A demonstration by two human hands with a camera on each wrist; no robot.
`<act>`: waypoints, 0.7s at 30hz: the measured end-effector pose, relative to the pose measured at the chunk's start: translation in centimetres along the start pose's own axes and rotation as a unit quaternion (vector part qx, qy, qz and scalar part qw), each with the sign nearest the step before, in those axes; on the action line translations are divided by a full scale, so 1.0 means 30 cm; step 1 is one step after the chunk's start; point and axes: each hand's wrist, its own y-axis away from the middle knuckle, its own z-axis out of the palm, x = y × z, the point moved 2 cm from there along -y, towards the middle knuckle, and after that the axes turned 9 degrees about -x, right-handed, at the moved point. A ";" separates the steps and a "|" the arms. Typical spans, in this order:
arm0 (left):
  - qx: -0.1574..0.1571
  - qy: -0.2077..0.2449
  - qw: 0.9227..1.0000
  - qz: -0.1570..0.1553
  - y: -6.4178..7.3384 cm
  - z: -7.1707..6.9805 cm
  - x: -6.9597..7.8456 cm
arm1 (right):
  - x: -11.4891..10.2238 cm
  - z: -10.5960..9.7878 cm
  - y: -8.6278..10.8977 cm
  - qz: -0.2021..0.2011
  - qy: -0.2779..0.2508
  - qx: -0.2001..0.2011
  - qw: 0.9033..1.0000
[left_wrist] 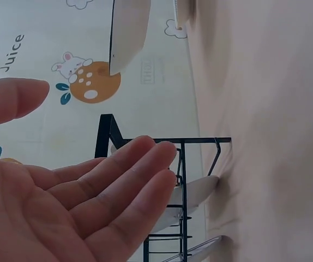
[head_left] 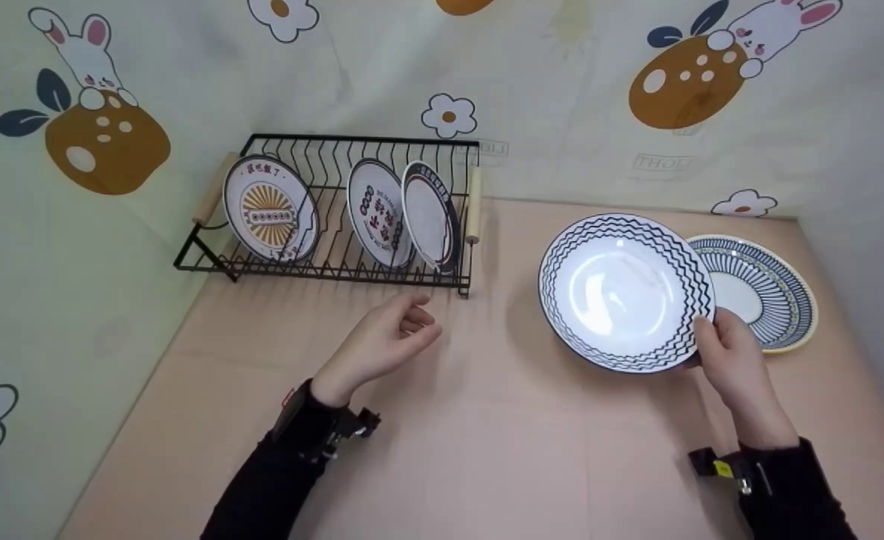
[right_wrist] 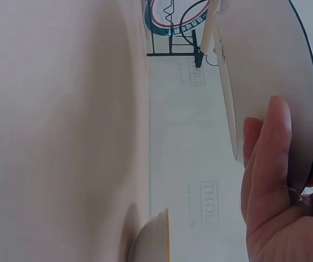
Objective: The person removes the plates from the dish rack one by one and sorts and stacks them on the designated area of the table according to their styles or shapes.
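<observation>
Right hand [head_left: 738,367] has a zigzag plate [head_left: 618,292] gripped by the rim, held up off the tabletop [head_left: 487,450], partly covering a yellow-rimmed plate [head_left: 783,296] in the head view. Left hand [head_left: 378,337] is just hanging loose, nothing in it, near the front of the rack [head_left: 367,139] with three plates [head_left: 271,210] standing in it.

Zigzag-rimmed white plate [head_left: 622,292]; aslant in the right hand [head_left: 737,364]
</observation>
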 end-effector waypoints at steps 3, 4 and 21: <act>0.007 -0.001 1.000 -0.007 0.011 -0.008 -0.010 | 0.004 -0.011 0.004 0.000 0.004 0.005 1.000; 0.008 0.000 1.000 -0.009 0.015 -0.011 -0.011 | 0.005 -0.015 0.005 0.001 0.005 0.008 1.000; 0.029 0.001 0.999 -0.024 0.055 -0.051 -0.047 | 0.048 -0.080 0.022 0.028 0.011 0.025 0.999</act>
